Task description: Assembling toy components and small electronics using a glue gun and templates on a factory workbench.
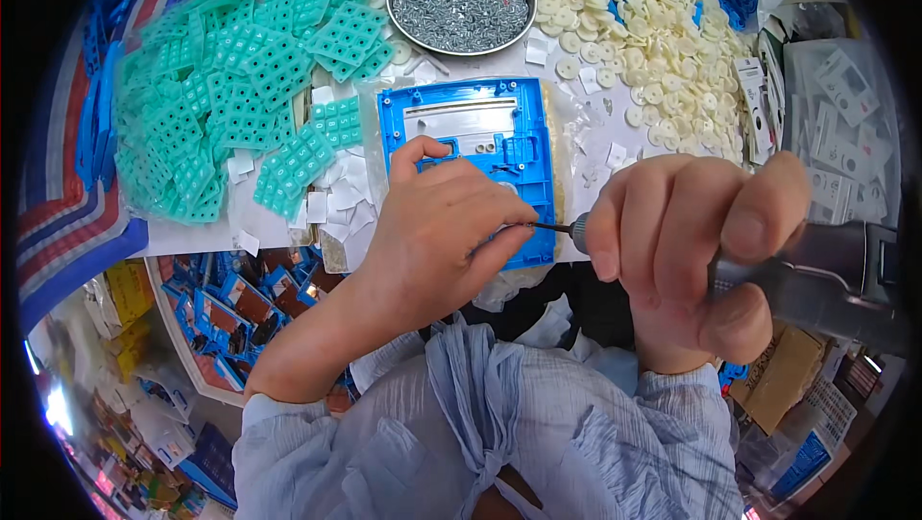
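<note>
1. While the right hand [672,241] wraps around the dark electric screwdriver [836,261], the left hand [432,208] has thumb and fingertips together at its bit [555,226]; whether they pinch anything small, I cannot tell.
2. Under the left hand, the blue plastic housing [538,174] lies on the worktop [182,238]; it looks light, stiff and smooth, probably best held by its outer walls.
3. Around it sit green keypads [259,69], a round pan [533,3] of screws [459,6] and cream discs [653,49]; lower left, a bin [165,316] of blue parts [221,314].
</note>
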### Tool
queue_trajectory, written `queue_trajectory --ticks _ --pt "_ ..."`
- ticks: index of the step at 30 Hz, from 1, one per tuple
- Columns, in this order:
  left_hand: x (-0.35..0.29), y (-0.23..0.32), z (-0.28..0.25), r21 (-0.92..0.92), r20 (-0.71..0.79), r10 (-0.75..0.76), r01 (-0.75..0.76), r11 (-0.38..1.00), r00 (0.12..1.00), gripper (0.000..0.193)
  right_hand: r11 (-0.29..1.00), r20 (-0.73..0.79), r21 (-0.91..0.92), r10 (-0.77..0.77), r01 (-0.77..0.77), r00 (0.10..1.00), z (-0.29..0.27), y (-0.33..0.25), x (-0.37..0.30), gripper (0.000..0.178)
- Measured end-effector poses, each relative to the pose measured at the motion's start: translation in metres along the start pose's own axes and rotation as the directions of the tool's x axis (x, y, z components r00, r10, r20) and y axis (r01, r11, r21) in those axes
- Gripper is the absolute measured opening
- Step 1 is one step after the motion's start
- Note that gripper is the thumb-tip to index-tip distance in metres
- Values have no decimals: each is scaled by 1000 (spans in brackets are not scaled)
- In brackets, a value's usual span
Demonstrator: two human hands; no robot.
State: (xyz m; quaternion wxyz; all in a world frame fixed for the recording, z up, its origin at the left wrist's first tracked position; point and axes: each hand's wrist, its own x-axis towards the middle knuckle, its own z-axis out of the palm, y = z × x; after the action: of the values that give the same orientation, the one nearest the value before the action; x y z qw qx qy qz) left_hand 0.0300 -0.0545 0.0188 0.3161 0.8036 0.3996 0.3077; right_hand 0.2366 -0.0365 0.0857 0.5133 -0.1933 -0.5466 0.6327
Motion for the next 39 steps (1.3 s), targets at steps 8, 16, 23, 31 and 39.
queue_trajectory --ticks 8,16,23,31,39 --pt "-1 -6 2 41 -40 78 -77 996 996 19 1000 -17 15 -17 17 1000 5 6 -2 32" --pt "-14 -3 -4 311 85 52 -76 947 995 52 995 -50 -62 -84 80 995 -16 4 -9 29" --pt "-22 -8 0 492 282 87 -222 842 955 62 995 3 -80 -65 65 998 -20 9 -13 32" --pt "-4 -21 -15 413 421 163 -348 841 892 56 993 -74 -115 -50 41 996 -13 27 -15 32" --pt "4 -28 -28 309 436 242 -397 864 867 52 985 -126 -168 -57 35 990 -6 69 -11 34"
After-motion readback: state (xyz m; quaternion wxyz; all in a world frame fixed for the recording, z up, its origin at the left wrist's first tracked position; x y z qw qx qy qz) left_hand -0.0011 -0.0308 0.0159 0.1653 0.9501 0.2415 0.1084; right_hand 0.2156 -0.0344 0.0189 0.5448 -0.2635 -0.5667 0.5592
